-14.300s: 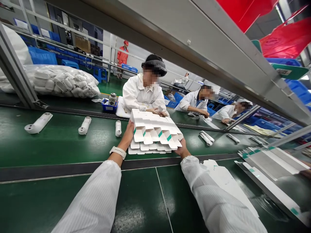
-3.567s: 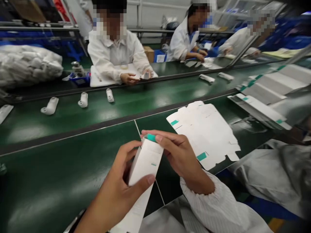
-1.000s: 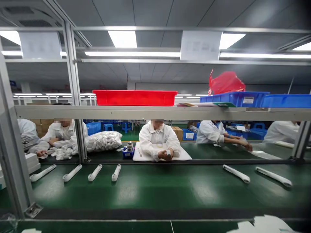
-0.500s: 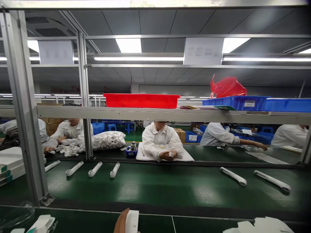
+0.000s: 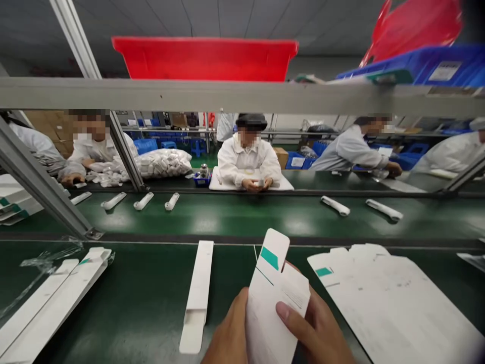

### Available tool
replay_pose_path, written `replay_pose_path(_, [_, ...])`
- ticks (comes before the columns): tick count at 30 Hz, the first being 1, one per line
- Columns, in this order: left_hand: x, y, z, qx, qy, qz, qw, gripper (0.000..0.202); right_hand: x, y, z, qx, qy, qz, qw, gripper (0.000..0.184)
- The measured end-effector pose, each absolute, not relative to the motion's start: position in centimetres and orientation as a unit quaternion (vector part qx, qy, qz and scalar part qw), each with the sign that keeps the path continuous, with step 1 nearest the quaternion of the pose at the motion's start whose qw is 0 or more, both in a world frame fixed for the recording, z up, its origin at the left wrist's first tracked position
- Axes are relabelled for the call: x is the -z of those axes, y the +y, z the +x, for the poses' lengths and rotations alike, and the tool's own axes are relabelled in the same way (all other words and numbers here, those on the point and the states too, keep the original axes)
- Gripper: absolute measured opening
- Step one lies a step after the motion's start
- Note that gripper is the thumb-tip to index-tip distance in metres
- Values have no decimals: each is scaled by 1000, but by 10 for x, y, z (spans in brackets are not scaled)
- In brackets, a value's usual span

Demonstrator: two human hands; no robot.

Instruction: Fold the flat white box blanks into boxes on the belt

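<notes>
A flat white carton [image 5: 271, 308] with a green patch and an end flap stands tilted up in front of me. My right hand [image 5: 322, 323] grips its right edge, thumb on the printed face and fingers behind. Along the left edge, my left hand [image 5: 232, 331] holds the carton too, its fingertips partly hidden. To the left of the hands lies a long, narrow white box [image 5: 200, 283], its near end flap folded out. A stack of flat white cartons [image 5: 390, 298] lies to the right.
Long white boxes [image 5: 56, 303] and clear plastic wrap [image 5: 45, 268] lie at left. Beyond the bench edge, a green conveyor [image 5: 242, 217] carries several white handle-shaped parts [image 5: 335, 206]. A metal crossbar [image 5: 212, 95] with a red bin [image 5: 208, 58] spans above. Co-workers sit across.
My view has tilted down, bringing both hands and the bench into sight. The hand seen at the narrow box is off it; both hands now hold a flat carton.
</notes>
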State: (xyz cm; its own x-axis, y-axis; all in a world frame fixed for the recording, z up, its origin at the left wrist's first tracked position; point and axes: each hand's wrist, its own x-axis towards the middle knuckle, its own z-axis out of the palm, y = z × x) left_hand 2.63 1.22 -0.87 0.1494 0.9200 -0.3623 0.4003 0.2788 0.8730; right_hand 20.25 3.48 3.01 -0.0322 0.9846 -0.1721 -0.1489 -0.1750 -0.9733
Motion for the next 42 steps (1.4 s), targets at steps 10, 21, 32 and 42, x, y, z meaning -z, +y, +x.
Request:
replay_pose_path(10, [-10,2,13,-208,539,563,591,78,6,48,198,-714,-364,-360,477,64])
replay_pose_path(21, [-12,-9,26,-288,530,526,599,87,-2,41,180,-538,-356,-437,627,77])
replay_pose_path(32, [-7,8,31,-423,448,449,647,91,4,25,183,-490,-411,-485,596,28])
replay_pose_path(42, [2,-5,19,-408,465,646,447,82,-27,26,177,-692,-145,-381,596,34])
